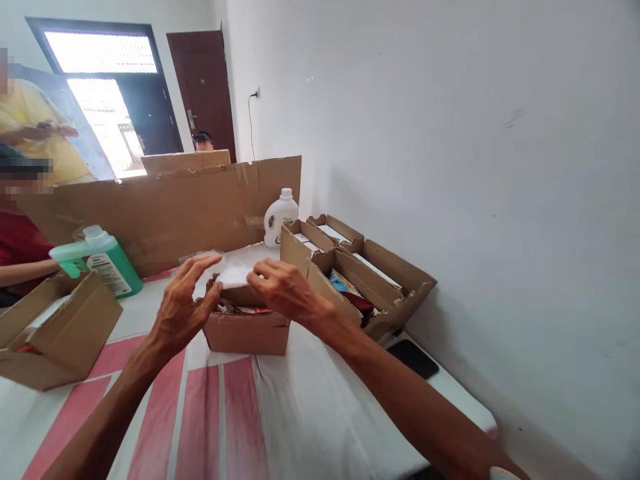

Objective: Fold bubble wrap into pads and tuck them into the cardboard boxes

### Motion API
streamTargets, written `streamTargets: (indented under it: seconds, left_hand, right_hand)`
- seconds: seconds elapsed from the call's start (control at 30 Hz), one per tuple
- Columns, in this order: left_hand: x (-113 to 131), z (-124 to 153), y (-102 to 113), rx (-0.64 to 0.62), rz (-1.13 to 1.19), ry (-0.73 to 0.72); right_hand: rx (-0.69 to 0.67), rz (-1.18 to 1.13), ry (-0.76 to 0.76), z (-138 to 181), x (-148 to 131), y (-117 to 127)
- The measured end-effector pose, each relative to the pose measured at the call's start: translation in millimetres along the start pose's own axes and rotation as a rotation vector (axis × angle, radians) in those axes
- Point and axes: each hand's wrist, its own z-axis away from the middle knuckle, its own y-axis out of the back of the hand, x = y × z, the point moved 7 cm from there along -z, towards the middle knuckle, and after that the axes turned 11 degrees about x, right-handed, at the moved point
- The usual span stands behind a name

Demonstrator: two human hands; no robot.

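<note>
In the middle of the table stands a small open cardboard box (pixel 247 335) with papers or packets of some kind inside. A white, plastic-looking packet (pixel 234 276) shows above its far part. My right hand (pixel 280 285) has its fingers bent and pinched at the packet's right edge. On the other side, my left hand (pixel 187 297) hovers over the box's left edge with thumb and fingers spread apart. Its thumb tip is close to the packet; whether it touches cannot be made out.
To the right, several cardboard boxes (pixel 345 283) hold packets, with a black phone (pixel 413 358) in front. A white jug (pixel 281 220) stands behind. On the left are a green bottle (pixel 107 263), another box (pixel 83 333) and people beyond a cardboard panel (pixel 200 213).
</note>
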Motion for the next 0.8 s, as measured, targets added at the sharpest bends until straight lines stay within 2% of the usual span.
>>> streamTargets:
  seconds: [0.13,0.23,0.4,0.57,0.63,0.67,0.73,0.8]
  left_hand:
    - [-21.3,33.4,-29.6,-0.164,-0.082,0.027]
    - [-25.6,60.0,-43.7,-0.274,-0.123,0.01]
    - [-26.4,75.4,-43.3,-0.229,-0.051,-0.003]
    - [-31.5,68.4,-37.6,-0.142,0.011,0.02]
    - [-34.0,63.2,-28.3,-0.052,0.022,0.065]
    - [-37.5,62.2,-22.3,0.003,0.026,0.113]
    - [-53.9,68.0,-11.5,0.117,0.027,0.289]
    - [-81.7,88.0,-10.6,0.19,0.067,0.561]
  right_hand:
    - [-0.334,0.012,0.157,0.9,1.7,-71.0]
    - [-0.524,-0.023,0.185,3.1,1.9,-102.5]
    - [-0.659,-0.071,0.131,9.0,10.9,-124.7]
    - [-0.787,-0.118,0.033,19.7,19.9,-134.4]
    - [-0.772,-0.115,-0.031,17.2,25.5,-121.2]
    - [-0.721,-0.113,-0.083,14.5,31.2,-108.3]
    - [-0.507,-0.146,-0.242,11.4,48.8,-71.1]
    - [-0.195,-0.251,-0.461,24.4,71.2,-30.7]
